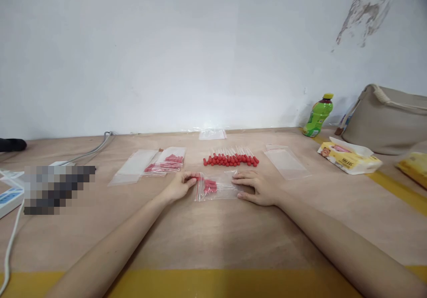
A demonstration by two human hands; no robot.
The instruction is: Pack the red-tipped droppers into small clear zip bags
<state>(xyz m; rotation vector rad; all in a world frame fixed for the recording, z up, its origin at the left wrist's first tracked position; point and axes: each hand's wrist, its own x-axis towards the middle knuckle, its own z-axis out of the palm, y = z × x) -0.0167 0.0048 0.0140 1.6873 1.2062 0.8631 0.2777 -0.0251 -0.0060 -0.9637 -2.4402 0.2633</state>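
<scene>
While both forearms reached in from the lower corners of the frame, a clear plastic bag [227, 192] lay flat on the table [213, 235] just below the centre of the picture, between the two hands. It had a red line along its left edge and held several red-headed sticks [210, 186], their heads toward the left and their pale shafts toward the right.

At that left edge the left hand [182, 185] had its thumb and forefinger pinched together on a small red piece [196, 177]; whether this was another stick's head could not be told. The right hand [256, 188] rested palm down over the bag's right end, its fingers extended and slightly apart, unclenched.

Just above the bag, near the centre of the frame, a row of loose sticks [230, 159] lay with red heads toward the bottom of the picture. Left of centre, bags with red contents [168, 161] lay beside flat clear bags [132, 167]; more flat bags [287, 162] were right of centre, and a whitish packet [212, 134] lay against the wall [167, 58].

At the right of the frame stood a green bottle [316, 118], tilted in view, with a yellow-and-white tissue pack [352, 158] below it and a beige handbag [387, 120] farther right. A white power strip [10, 200] sat at the left edge.
</scene>
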